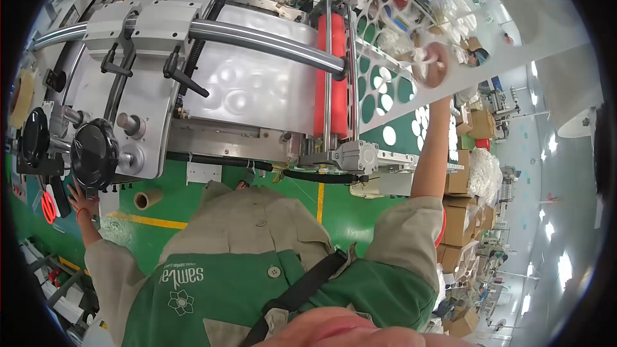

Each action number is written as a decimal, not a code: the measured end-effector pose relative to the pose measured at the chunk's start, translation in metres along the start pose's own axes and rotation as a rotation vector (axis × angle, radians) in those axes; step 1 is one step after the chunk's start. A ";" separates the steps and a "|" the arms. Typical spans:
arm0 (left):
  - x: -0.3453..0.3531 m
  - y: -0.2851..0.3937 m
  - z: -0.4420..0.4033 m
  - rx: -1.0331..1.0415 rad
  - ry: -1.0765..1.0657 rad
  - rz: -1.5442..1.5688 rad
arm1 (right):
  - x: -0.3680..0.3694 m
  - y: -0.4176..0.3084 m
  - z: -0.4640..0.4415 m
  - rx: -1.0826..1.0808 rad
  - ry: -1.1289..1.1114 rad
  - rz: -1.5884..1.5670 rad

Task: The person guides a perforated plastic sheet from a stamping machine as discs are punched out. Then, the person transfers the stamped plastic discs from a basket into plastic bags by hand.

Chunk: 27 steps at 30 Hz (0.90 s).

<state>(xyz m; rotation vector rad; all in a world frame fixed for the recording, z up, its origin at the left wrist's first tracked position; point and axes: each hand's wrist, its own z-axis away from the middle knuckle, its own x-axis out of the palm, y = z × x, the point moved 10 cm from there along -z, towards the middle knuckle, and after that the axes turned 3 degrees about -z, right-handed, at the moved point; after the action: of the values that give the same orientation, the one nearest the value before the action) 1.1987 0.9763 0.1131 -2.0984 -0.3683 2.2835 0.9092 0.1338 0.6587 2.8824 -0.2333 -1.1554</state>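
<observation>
My left hand (82, 204) is low at the left end of the machine, fingers spread, beside a black handle (61, 196) and red-handled scissors (49, 207). It appears to rest against the machine's side. My right arm reaches forward, and my right hand (435, 67) shows through a round hole in a translucent punched sheet (463, 80). Its fingers are curled by a small white piece (419, 63); what exactly they grip is unclear. Below the sheet, white discs (389, 135) lie scattered on a green conveyor belt (406, 130).
A press machine with steel bars (270, 42), black knobs (96, 154) and a red roller (331, 74) stands before me. Cardboard boxes (459, 222) and bagged white material (485, 177) are stacked at right. A cardboard tube (148, 199) lies on the green floor (350, 218).
</observation>
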 end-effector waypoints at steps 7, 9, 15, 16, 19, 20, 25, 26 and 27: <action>-0.051 0.019 0.024 -0.037 0.209 0.013 | 0.022 0.098 0.096 0.500 -0.158 0.009; -0.043 0.018 0.027 -0.038 0.252 0.015 | 0.074 0.097 0.143 0.440 -0.484 -0.190; -0.063 0.022 0.026 -0.051 0.150 -0.035 | 0.053 0.037 0.080 0.470 -0.204 -0.615; -0.060 0.020 0.025 -0.037 0.160 -0.041 | 0.044 0.022 0.060 0.503 -0.175 -0.795; -0.039 0.014 0.016 0.018 0.265 -0.055 | 0.034 -0.048 0.008 -0.079 -0.432 -0.439; -0.034 0.014 0.010 0.022 0.272 -0.050 | 0.027 -0.041 -0.001 0.071 -0.385 -0.450; -0.050 0.014 0.018 -0.028 0.159 -0.049 | -0.028 -0.022 -0.018 0.001 -0.115 -0.150; -0.048 0.014 0.018 -0.019 0.176 -0.017 | -0.034 -0.017 -0.008 -0.038 -0.056 -0.007; -0.043 0.013 0.019 -0.037 0.164 0.010 | -0.038 0.007 0.006 0.065 -0.043 0.186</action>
<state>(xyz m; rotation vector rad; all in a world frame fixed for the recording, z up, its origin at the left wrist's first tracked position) 1.1866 0.9529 0.1543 -2.2896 -0.3982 2.1047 0.8772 0.1331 0.6806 2.8181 -0.5366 -1.1973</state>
